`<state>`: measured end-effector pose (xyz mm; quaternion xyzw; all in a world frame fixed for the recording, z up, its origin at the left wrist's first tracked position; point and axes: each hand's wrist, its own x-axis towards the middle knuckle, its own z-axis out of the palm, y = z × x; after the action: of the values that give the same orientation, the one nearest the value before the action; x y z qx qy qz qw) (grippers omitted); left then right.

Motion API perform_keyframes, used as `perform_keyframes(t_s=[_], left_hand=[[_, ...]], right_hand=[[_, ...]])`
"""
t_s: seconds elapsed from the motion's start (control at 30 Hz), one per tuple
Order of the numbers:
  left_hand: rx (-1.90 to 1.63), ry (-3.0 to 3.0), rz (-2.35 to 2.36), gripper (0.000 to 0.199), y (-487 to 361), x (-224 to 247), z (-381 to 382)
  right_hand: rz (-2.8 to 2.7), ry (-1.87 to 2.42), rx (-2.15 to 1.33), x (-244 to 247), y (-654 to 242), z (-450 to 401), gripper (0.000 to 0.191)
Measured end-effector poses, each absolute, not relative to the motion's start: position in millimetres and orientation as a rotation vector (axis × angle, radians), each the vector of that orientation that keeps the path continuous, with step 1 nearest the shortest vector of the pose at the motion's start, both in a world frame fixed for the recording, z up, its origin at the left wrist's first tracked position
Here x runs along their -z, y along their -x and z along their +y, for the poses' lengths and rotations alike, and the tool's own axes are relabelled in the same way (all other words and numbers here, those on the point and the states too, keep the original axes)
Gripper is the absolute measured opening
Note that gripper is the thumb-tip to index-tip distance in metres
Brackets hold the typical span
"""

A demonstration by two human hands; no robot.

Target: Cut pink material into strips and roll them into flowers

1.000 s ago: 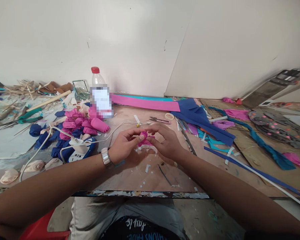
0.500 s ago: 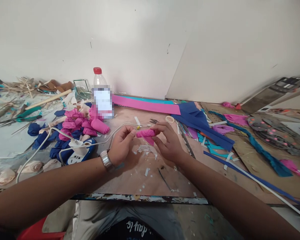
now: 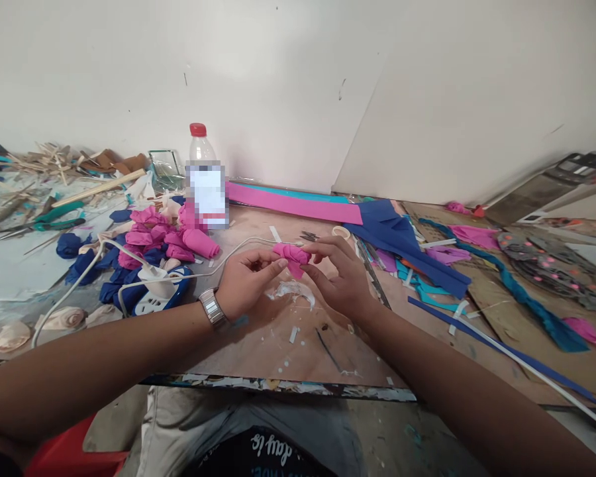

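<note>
A small folded pink piece, of paper or cloth, is held up between my two hands above the table. My left hand, with a metal watch at the wrist, pinches its left side with thumb and fingers. On the right side, the fingers and thumb of my right hand grip it, with a pointed end hanging between the hands. Below it, a whitish dried smear marks the brown tabletop.
Pink rolled pieces and blue ones lie left, beside a power strip with a white cable. Behind stand a red-capped bottle and a lit phone. Pink and blue strips lie at the back right.
My left hand has moved right onto the pink piece, which now looks more bunched at its top. The camera view has shifted slightly.
</note>
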<state>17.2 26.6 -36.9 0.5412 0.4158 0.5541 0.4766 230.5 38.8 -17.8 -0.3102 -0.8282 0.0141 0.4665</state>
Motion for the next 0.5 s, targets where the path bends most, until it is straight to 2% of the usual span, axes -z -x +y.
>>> perform_keyframes(t_s=[0.5], left_hand=[[-1.297, -1.240, 1.046, 0.028, -18.6, 35.6, 25.7]], right_hand=[[-1.904, 0.898, -0.274, 21.9, -228.1, 36.8, 0.015]])
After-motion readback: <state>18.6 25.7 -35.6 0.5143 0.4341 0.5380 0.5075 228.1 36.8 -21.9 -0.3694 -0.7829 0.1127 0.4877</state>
